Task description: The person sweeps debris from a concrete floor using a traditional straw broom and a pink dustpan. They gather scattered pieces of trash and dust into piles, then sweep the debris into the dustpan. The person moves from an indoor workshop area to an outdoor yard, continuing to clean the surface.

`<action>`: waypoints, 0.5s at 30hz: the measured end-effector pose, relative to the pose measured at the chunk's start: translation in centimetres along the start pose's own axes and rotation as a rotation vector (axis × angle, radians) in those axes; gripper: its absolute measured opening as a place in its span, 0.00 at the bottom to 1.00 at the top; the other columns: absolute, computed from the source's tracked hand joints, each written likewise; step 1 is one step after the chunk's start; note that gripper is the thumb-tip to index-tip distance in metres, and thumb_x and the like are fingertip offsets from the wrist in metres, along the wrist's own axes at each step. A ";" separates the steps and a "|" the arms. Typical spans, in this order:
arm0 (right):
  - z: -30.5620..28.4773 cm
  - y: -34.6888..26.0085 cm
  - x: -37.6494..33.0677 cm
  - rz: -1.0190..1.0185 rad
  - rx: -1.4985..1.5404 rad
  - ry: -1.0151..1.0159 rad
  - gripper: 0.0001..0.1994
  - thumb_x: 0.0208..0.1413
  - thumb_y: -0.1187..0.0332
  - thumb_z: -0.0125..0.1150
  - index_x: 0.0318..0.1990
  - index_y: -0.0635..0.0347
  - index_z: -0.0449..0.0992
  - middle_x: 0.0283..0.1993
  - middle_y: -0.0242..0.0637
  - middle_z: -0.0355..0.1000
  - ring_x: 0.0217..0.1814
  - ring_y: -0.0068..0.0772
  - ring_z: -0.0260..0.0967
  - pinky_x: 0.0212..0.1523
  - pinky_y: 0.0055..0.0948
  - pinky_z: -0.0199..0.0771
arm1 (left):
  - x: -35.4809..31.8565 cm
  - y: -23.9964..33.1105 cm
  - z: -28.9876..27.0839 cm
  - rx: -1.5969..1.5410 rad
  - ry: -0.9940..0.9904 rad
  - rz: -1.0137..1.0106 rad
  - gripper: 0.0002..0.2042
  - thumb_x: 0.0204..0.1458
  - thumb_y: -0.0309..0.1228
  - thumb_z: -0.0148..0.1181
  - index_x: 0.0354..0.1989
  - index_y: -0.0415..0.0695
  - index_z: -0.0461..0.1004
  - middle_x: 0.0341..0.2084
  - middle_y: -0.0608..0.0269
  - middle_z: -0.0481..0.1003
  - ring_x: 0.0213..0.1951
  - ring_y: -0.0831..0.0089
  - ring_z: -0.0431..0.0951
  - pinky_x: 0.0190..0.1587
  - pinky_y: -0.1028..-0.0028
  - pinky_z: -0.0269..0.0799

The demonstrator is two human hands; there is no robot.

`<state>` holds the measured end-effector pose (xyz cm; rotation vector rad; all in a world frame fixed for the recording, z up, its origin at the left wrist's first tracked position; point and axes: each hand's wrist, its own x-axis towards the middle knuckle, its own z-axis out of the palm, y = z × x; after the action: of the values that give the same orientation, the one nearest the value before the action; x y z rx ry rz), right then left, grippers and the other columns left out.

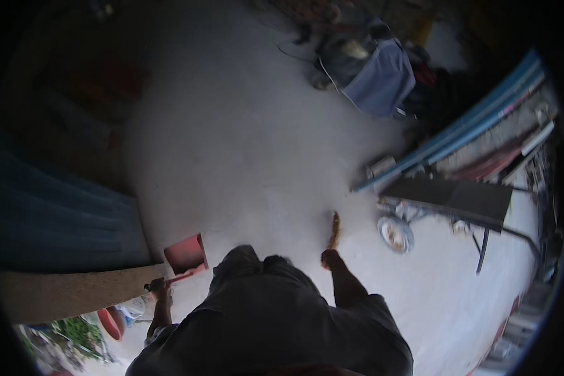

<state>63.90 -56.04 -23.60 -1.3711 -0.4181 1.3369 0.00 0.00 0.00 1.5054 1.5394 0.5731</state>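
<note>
Dustpan point(184, 254) in the left hand point(158, 287), whose fingers curl round its handle; the right hand's point(329, 258) fingers close on a brush point(336, 227). Both tools extend over the pale floor point(250, 163); contact with it I cannot tell. Outward, a blue panel point(62, 213) lies left, a wheel point(395, 235) and dark board point(451, 200) right, blue cloth point(382, 78) farther ahead.

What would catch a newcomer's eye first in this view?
Probably the red dustpan at the lower left, its handle in the left hand. Next might come the brown brush gripped by the right hand, just right of lower centre. Farther off, at the upper right, a grey-blue cloth stands out among dark clutter.
</note>
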 end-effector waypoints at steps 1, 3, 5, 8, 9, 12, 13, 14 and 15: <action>5.4 -1.7 1.5 0.017 -0.217 0.043 0.05 0.43 0.70 0.59 0.21 0.60 0.73 0.19 0.43 0.70 0.19 0.38 0.70 0.15 0.37 0.67 | -0.7 3.3 -0.1 -0.140 0.049 -0.120 0.11 0.44 0.38 0.64 0.34 0.49 0.74 0.32 0.62 0.72 0.34 0.67 0.74 0.39 0.64 0.70; 25.3 -9.5 8.6 0.203 -0.183 -0.037 0.07 0.44 0.74 0.58 0.18 0.62 0.69 0.14 0.38 0.64 0.12 0.35 0.63 0.12 0.33 0.63 | -6.6 3.1 -5.7 -0.346 0.250 -0.371 0.04 0.46 0.27 0.59 0.28 0.49 0.71 0.23 0.66 0.70 0.26 0.71 0.74 0.25 0.71 0.74; 22.5 -24.1 8.6 0.556 0.176 0.187 0.06 0.47 0.79 0.56 0.21 0.64 0.68 0.14 0.38 0.61 0.11 0.33 0.61 0.13 0.30 0.60 | -6.3 4.5 -7.3 -0.395 0.361 -0.445 0.03 0.46 0.25 0.56 0.28 0.46 0.68 0.21 0.66 0.68 0.19 0.69 0.72 0.19 0.69 0.74; 17.6 -34.1 17.8 0.469 0.177 0.106 0.02 0.51 0.78 0.54 0.31 0.62 0.68 0.16 0.34 0.61 0.12 0.26 0.57 0.13 0.24 0.57 | 5.8 10.2 1.4 -0.257 0.415 -0.538 0.03 0.46 0.24 0.54 0.29 0.39 0.67 0.20 0.62 0.68 0.17 0.66 0.73 0.19 0.66 0.77; 17.7 -35.7 18.9 0.440 0.270 0.000 0.03 0.52 0.77 0.54 0.34 0.60 0.68 0.17 0.33 0.62 0.13 0.23 0.57 0.13 0.23 0.57 | 6.7 9.3 1.3 -0.187 0.398 -0.571 0.10 0.49 0.35 0.59 0.33 0.41 0.71 0.24 0.53 0.73 0.23 0.63 0.78 0.23 0.66 0.77; 22.6 -43.1 23.3 0.390 0.147 -0.144 0.10 0.55 0.72 0.57 0.44 0.57 0.67 0.26 0.35 0.69 0.15 0.18 0.61 0.13 0.18 0.63 | 9.9 9.1 0.0 -0.245 0.350 -0.557 0.12 0.48 0.35 0.60 0.36 0.41 0.70 0.25 0.55 0.73 0.24 0.64 0.77 0.26 0.67 0.78; 25.6 -45.2 24.3 0.399 0.119 -0.168 0.14 0.54 0.73 0.56 0.49 0.58 0.66 0.27 0.36 0.70 0.16 0.19 0.61 0.13 0.18 0.63 | 10.8 9.4 -0.8 -0.261 0.331 -0.555 0.12 0.48 0.35 0.61 0.36 0.41 0.70 0.26 0.56 0.73 0.24 0.64 0.77 0.26 0.67 0.78; 28.1 -47.7 25.4 0.333 0.003 -0.205 0.21 0.52 0.76 0.56 0.54 0.60 0.64 0.28 0.38 0.70 0.16 0.21 0.62 0.14 0.20 0.63 | 12.0 10.4 -1.0 -0.253 0.305 -0.550 0.13 0.48 0.35 0.61 0.37 0.41 0.70 0.26 0.57 0.73 0.24 0.65 0.76 0.27 0.68 0.78; 31.2 -50.3 26.6 0.300 0.036 -0.143 0.20 0.53 0.75 0.56 0.54 0.62 0.66 0.26 0.38 0.70 0.14 0.22 0.60 0.13 0.22 0.62 | 13.3 10.9 -1.2 -0.251 0.286 -0.550 0.13 0.48 0.34 0.61 0.38 0.40 0.69 0.27 0.57 0.72 0.25 0.65 0.76 0.28 0.68 0.78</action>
<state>66.47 -3.96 14.94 -1.3503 -0.2884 1.6874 6.68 14.72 6.03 0.7823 1.9214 0.6398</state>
